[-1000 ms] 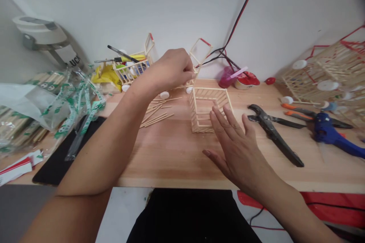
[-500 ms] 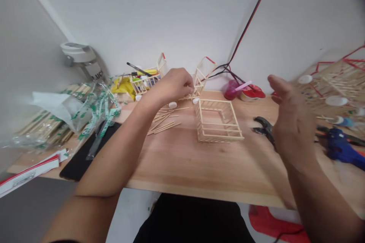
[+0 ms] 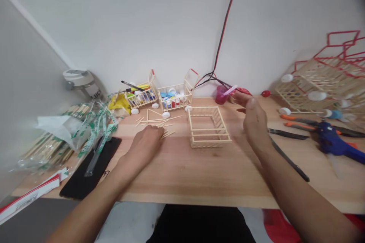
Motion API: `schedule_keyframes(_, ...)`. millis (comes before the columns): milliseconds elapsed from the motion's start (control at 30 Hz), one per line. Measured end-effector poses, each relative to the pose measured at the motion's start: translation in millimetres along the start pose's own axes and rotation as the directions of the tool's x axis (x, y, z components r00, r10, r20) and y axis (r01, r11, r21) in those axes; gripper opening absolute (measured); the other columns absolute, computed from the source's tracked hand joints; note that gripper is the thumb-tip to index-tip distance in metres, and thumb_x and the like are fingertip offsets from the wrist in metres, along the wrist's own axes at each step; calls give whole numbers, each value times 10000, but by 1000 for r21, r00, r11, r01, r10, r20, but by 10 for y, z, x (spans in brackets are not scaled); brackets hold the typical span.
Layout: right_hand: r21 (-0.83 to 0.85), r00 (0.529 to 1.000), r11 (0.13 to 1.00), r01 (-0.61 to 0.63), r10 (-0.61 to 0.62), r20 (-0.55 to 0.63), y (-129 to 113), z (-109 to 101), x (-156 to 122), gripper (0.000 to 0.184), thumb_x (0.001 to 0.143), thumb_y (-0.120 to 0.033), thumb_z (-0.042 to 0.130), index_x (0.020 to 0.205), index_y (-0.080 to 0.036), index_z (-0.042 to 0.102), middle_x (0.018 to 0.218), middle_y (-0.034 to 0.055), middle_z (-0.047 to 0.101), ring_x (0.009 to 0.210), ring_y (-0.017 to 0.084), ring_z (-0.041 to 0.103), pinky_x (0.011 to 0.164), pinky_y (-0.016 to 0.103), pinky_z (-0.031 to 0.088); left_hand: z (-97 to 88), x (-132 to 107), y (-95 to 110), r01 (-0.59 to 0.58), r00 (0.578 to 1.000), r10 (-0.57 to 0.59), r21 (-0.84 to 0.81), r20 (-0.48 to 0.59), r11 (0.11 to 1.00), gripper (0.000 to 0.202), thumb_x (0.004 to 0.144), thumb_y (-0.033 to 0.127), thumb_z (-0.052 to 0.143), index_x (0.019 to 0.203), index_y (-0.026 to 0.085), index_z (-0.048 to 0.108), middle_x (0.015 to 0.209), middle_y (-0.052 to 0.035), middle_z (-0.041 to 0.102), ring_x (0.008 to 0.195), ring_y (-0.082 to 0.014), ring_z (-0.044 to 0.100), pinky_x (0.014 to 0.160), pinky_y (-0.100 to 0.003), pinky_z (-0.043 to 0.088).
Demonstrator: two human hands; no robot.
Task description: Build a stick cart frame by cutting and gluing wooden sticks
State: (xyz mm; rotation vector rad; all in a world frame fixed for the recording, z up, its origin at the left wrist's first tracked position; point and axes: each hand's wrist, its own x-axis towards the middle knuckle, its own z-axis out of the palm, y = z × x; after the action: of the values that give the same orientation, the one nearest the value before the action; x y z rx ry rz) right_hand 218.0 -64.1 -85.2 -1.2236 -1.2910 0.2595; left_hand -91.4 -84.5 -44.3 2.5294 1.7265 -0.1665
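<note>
A small open box frame of wooden sticks (image 3: 209,127) stands on the wooden table (image 3: 199,171). My left hand (image 3: 146,144) rests on the table, knuckles up and fingers curled, touching the loose wooden sticks (image 3: 156,120) left of the frame; whether it grips one is hidden. My right hand (image 3: 253,119) hovers open just right of the frame, fingers straight and pointing away from me. Behind the sticks stand two little stick carts, one (image 3: 176,97) full of bottle caps, the other (image 3: 141,95) holding pens.
Black pliers (image 3: 288,159), orange-handled cutters (image 3: 302,121) and a blue glue gun (image 3: 333,142) lie at the right. Larger stick structures with red frames (image 3: 322,79) stand far right. Bags of sticks (image 3: 68,133) and a black pad (image 3: 88,167) lie left. A pink cup (image 3: 221,95) and red-black cable (image 3: 225,26) are at the wall.
My left hand left the cap-filled cart and dropped to the loose sticks. My right hand swung from in front of the frame to its right side. The camera view rose and pulled back.
</note>
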Motion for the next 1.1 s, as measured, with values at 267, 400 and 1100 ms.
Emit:
schedule_keyframes(267,-5,1000,1000,-1,1,-16,17,6,-4,541,1017,-549,298,1193,-201,673,1215,136,707,1130,289,651,859,474,519,38,8,21,20,1000,-20,38,14,999,237,895,133,387,898,158,623,949,-153,685,895,-281,637,736,-353,438)
schedule_keyframes(400,1,1000,1000,-8,8,-9,32,5,-8,526,1016,-548,301,1190,-221,674,1209,130,709,1124,301,657,867,503,517,24,5,64,10,999,-11,39,36,999,264,886,139,371,903,133,634,948,-187,688,922,-307,652,762,-373,454)
schedule_keyframes(1100,35,1000,999,-27,27,16,-21,-8,10,494,1030,-517,293,1198,-208,639,1225,117,701,1117,252,655,863,441,505,-753,500,382,-337,942,256,-609,-219,718,162,835,267,614,819,156,730,751,-10,673,708,-120,548,643,-219,372)
